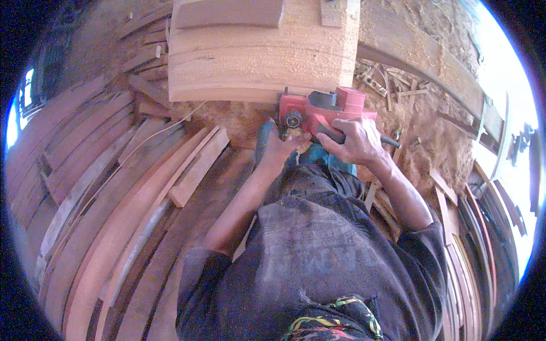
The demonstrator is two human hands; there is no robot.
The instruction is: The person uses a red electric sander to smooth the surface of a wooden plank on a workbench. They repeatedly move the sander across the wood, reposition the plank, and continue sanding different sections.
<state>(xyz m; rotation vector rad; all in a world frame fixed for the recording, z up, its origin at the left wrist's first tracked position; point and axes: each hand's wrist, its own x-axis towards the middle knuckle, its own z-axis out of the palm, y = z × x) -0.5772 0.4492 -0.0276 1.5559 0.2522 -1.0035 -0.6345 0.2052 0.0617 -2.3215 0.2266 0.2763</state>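
Note:
A red and black electric planer (294,104) lies sideways in front of my body, close to the near edge of a pale wooden board (256,65). Around its black rear handle, my right hand (362,140) is closed, with the fingers over the top. My left hand (277,150) is at the planer's left end, below its round knob; the thumb points up and the fingers reach under the body, seemingly gripping it. The planer's far side and underside are hidden.
On the board rest a darker plank (230,13) and a small wood strip (331,12). Long stacked planks (108,227) fill the left side, with a thin cord (142,142) across them. Shavings and offcuts cover the ground at right, beside a long beam (429,65).

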